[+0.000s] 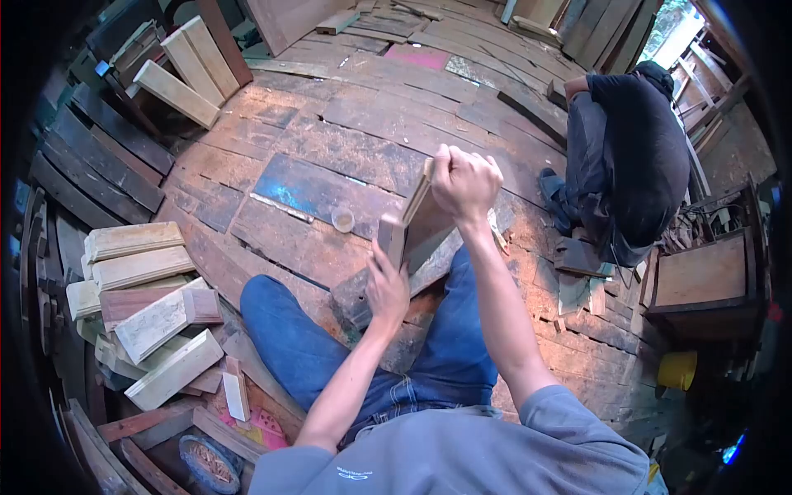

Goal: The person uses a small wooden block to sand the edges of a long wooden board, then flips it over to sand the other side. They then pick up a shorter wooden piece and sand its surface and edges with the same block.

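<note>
My right hand (468,186) is closed over the top end of a short wooden board (431,216) with a shaped pale edge, held upright and tilted between my knees. My left hand (388,289) is closed around a small greyish block (393,239) against the board's near left edge. That block is slightly blurred, and its far side is hidden. Under the board, a larger piece of wood (355,299) lies between my legs. A small round cup (342,219) stands on the floor just beyond my left hand.
Several pale wooden pieces (157,289) are piled at my left, near a bowl of shavings (210,464). A person in dark clothes (631,148) crouches at the right, beside a wooden cabinet (705,272). A yellow bucket (676,370) is at the lower right. Sawdust covers the plank floor (355,140).
</note>
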Action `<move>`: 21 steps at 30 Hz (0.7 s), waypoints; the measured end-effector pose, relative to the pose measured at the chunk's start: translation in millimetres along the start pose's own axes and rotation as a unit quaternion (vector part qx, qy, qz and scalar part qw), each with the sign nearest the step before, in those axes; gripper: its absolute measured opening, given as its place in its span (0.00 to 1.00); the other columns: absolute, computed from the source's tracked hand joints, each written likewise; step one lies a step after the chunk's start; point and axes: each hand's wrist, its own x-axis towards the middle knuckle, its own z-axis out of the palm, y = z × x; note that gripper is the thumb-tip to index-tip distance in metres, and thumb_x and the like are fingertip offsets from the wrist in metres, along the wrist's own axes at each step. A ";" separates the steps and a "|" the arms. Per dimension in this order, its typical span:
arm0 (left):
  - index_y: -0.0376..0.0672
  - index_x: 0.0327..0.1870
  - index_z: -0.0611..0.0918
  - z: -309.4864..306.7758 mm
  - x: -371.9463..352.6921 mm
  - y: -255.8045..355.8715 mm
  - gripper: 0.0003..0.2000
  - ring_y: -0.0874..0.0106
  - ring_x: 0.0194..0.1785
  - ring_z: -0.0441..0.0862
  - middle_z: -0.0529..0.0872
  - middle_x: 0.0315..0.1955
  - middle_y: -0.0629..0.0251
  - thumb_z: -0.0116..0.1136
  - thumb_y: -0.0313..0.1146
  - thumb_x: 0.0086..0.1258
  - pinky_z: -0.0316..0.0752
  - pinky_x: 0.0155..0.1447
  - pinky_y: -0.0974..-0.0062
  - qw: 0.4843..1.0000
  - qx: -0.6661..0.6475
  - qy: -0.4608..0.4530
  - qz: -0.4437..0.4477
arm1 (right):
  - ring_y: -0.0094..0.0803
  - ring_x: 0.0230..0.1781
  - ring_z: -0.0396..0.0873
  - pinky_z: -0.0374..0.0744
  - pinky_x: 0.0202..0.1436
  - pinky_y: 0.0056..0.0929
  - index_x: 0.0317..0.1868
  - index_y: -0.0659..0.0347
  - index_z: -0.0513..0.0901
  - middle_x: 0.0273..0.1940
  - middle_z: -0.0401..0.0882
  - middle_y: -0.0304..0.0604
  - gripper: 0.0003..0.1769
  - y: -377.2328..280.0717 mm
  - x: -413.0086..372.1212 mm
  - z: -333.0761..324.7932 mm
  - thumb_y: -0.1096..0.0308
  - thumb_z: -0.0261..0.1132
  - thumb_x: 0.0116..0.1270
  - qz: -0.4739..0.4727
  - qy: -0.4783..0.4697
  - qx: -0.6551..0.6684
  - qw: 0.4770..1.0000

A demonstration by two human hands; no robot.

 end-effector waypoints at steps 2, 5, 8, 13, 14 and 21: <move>0.29 0.79 0.51 -1.2 -1.6 -4.3 0.42 0.36 0.52 0.83 0.73 0.58 0.28 0.64 0.38 0.74 0.82 0.46 0.49 0.999 0.014 -0.029 -0.016 | 0.44 0.22 0.83 0.78 0.37 0.41 0.20 0.54 0.83 0.18 0.81 0.47 0.19 7.8 -0.5 1.3 0.59 0.59 0.70 -0.001 0.012 0.003 1.000; 0.29 0.79 0.51 -24.1 17.9 24.0 0.42 0.36 0.51 0.83 0.73 0.58 0.29 0.64 0.38 0.74 0.83 0.46 0.50 1.000 -0.002 -0.011 -0.001 | 0.44 0.23 0.83 0.77 0.38 0.41 0.20 0.54 0.83 0.18 0.80 0.47 0.19 4.4 -1.8 -3.7 0.59 0.59 0.70 0.007 0.000 -0.006 1.000; 0.29 0.79 0.51 -31.4 57.5 46.9 0.42 0.36 0.51 0.83 0.73 0.58 0.29 0.63 0.39 0.74 0.83 0.45 0.50 0.998 -0.040 0.034 0.036 | 0.46 0.24 0.83 0.77 0.38 0.44 0.22 0.55 0.83 0.19 0.80 0.48 0.20 -2.4 -4.8 -1.0 0.58 0.59 0.72 -0.005 -0.005 0.002 1.000; 0.28 0.79 0.50 3.8 29.4 15.4 0.43 0.36 0.49 0.83 0.74 0.58 0.30 0.63 0.40 0.75 0.83 0.44 0.50 0.997 0.009 0.048 0.054 | 0.43 0.24 0.84 0.78 0.38 0.43 0.22 0.54 0.84 0.19 0.82 0.47 0.19 6.4 1.8 2.3 0.59 0.59 0.70 -0.002 0.003 -0.020 1.000; 0.28 0.79 0.50 8.6 13.4 3.7 0.43 0.37 0.49 0.83 0.74 0.57 0.30 0.63 0.40 0.75 0.83 0.44 0.51 0.999 0.011 0.013 0.032 | 0.44 0.24 0.85 0.79 0.38 0.43 0.21 0.54 0.84 0.20 0.83 0.47 0.20 11.6 3.3 1.8 0.58 0.58 0.71 0.014 0.007 -0.019 1.000; 0.29 0.79 0.52 -19.7 44.2 26.6 0.41 0.39 0.44 0.85 0.76 0.54 0.33 0.60 0.43 0.78 0.83 0.40 0.52 0.998 -0.016 0.017 0.059 | 0.51 0.25 0.83 0.78 0.37 0.45 0.24 0.55 0.84 0.22 0.83 0.51 0.23 17.9 -1.8 -5.7 0.54 0.56 0.74 0.032 -0.015 -0.002 0.999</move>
